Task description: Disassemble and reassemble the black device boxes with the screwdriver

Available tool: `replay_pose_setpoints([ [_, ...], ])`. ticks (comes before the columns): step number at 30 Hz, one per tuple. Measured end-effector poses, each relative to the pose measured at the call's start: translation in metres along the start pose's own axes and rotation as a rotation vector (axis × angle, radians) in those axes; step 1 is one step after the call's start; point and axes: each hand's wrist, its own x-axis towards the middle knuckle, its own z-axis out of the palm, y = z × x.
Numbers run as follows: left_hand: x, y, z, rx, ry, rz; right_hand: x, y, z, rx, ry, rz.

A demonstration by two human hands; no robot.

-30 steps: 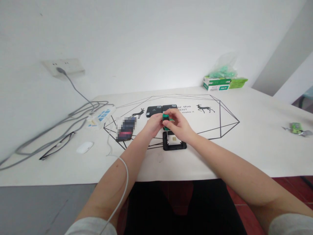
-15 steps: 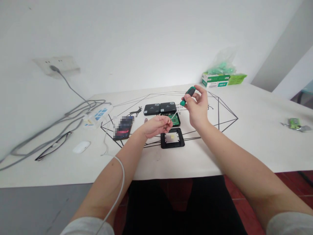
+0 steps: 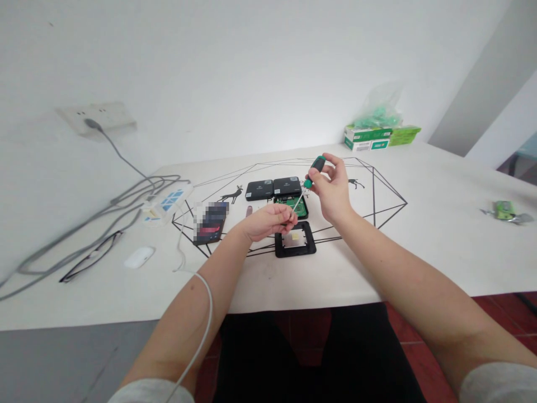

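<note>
My right hand (image 3: 334,193) holds a screwdriver (image 3: 318,165) by its black and green handle, the shaft slanting down to the left. At the tip, the fingers of my left hand (image 3: 272,221) are pinched together; whatever they hold is hidden or too small to name. Just behind them lies an opened black case with a green circuit board (image 3: 300,209), partly covered by my left hand. Nearer me is a square black cover (image 3: 311,246) with a silver plate inside. Two closed black boxes (image 3: 259,190) (image 3: 287,186) sit side by side beyond the board.
On the left are a phone (image 3: 212,223), a white mouse-like case (image 3: 140,257), glasses (image 3: 91,256), a power strip (image 3: 163,205) and grey cables. A white cable (image 3: 211,305) crosses my left forearm. Green boxes (image 3: 367,135) stand at the back right; a small green packet (image 3: 504,210) lies far right.
My right hand and the screwdriver handle have shifted left and slightly down, bringing the handle closer to my left hand. My left hand stays pinched at the tip, nearly in place.
</note>
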Motion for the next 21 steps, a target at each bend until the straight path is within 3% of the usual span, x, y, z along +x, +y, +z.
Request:
replay_pose_setpoints([
  [5, 0.007, -0.009, 0.004, 0.306, 0.108, 0.089, 0.003, 0.005, -0.002, -0.045, 0.012, 0.013],
  [12, 0.007, -0.007, 0.019, 0.671, 0.233, 0.153, -0.004, -0.01, -0.001, -0.195, -0.066, -0.154],
  [16, 0.009, -0.009, 0.022, 0.757, 0.217, 0.203, -0.014, -0.019, 0.003, -0.271, -0.208, -0.246],
  [21, 0.01, -0.014, 0.021, 0.821, 0.14, 0.15, -0.021, -0.019, 0.003, -0.383, -0.384, -0.34],
])
